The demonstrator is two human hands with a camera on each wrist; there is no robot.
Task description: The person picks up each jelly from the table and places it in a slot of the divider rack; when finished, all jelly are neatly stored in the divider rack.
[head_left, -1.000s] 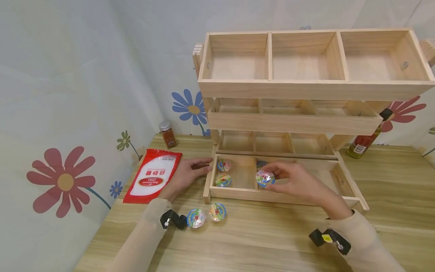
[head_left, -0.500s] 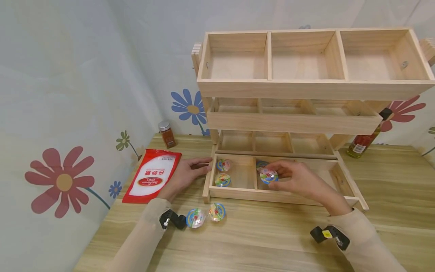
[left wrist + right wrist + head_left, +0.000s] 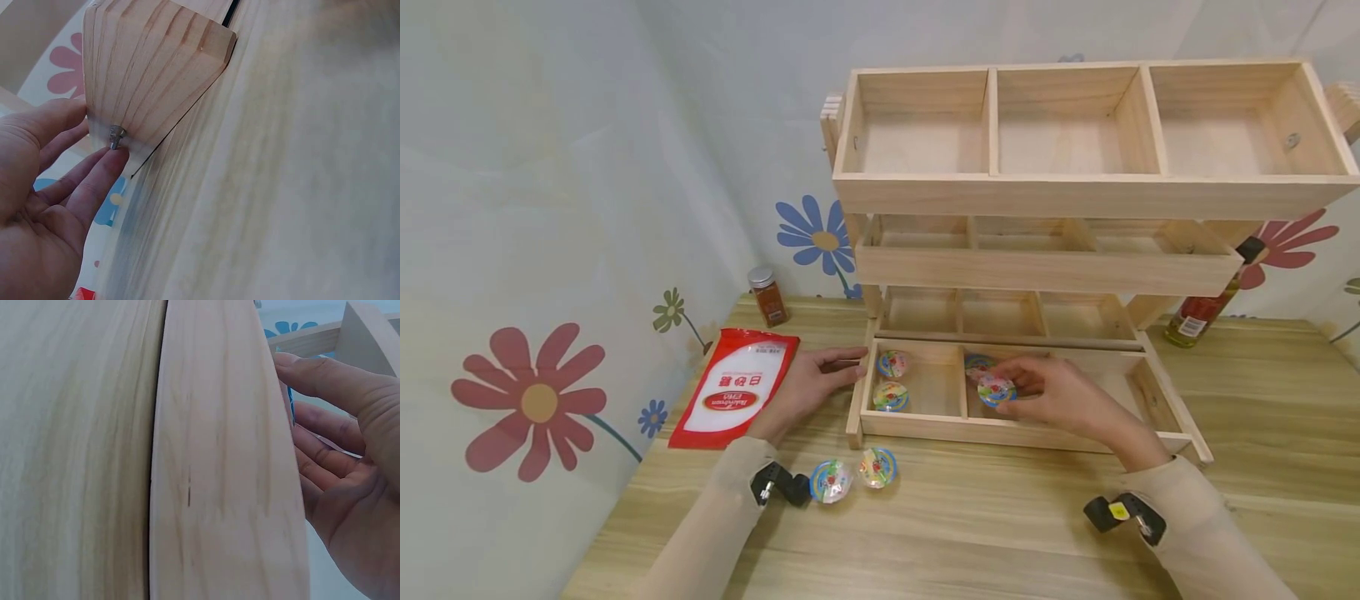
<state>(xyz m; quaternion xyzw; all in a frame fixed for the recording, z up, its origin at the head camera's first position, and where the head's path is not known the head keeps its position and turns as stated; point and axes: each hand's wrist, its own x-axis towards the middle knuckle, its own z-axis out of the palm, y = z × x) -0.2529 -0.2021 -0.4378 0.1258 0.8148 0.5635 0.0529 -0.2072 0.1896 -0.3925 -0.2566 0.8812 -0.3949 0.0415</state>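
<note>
Between thumb and fingers, the right hand (image 3: 1060, 398) pinches a round sealed cup (image 3: 997, 389) inside the middle compartment of the bottom wooden tray (image 3: 925, 426). Another cup (image 3: 977, 365) lies just behind it. Two more cups (image 3: 891, 397) sit in the left compartment, one behind the other. The left hand (image 3: 805, 387) touches the tray's left end with its fingertips. In the left wrist view the fingers (image 3: 114, 164) rest by a metal screw (image 3: 116, 135) on the wooden side. The right wrist view shows the right hand (image 3: 356, 444) behind the tray's front board (image 3: 225, 462), its fingertips partly hidden.
Two cups (image 3: 831, 482) (image 3: 877, 468) lie on the table in front of the tray. A red and white bag (image 3: 733, 392) and a spice jar (image 3: 767, 296) are at left. Upper wooden tiers (image 3: 1090, 197) overhang the bottom tray; a bottle (image 3: 1202, 312) stands behind at right.
The right hand has moved slightly right with its cup and now holds it lower, over the middle compartment, uncovering more of the cup behind. The left hand has stayed at the tray's end.
</note>
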